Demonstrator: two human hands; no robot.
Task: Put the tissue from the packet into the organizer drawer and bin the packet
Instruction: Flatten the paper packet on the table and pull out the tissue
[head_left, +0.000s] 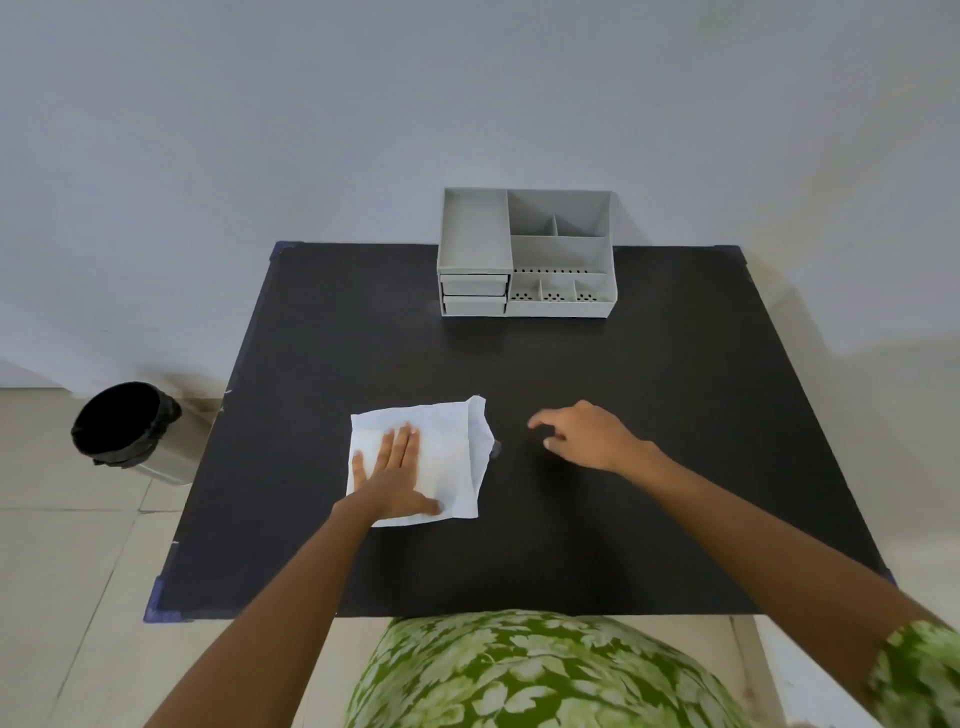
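A white tissue (452, 447) lies spread on the black table (623, 415), its right edge folded up. My left hand (397, 470) presses flat on the tissue's left half, fingers apart. My right hand (587, 436) hovers just right of the tissue, fingers loosely curled and apart, holding nothing. A small clear scrap (496, 449), perhaps the packet, peeks out at the tissue's right edge. The grey organizer (524, 254) stands at the table's far edge, its two small drawers (474, 295) at the front left both closed.
A round bin with a black liner (124, 431) stands on the tiled floor left of the table. A pale wall rises behind the organizer. My green patterned clothing shows at the table's near edge.
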